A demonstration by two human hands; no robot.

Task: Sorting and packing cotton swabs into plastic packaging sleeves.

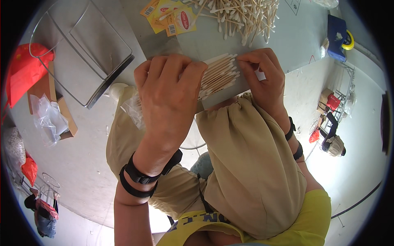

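Observation:
My left hand (170, 88) is closed around a bundle of cotton swabs (219, 76) over the near edge of the table. Their white tips stick out to the right of its fingers. Clear plastic, perhaps a bag (134, 110), shows below that hand; how it joins the bundle is hidden. At the right ends of the swabs is my right hand (264, 78), with thumb and forefinger bent together; whether anything is pinched there is too small to tell. Beyond both hands lies a loose heap of cotton swabs (242, 16) on the grey table (295, 45).
Yellow printed cards (172, 18) lie left of the heap. A wire-framed stool (88, 102) stands at left, near a cardboard box (67, 119) with plastic bags. A blue object with a yellow ring (349, 40) is at far right. Other people sit in the background.

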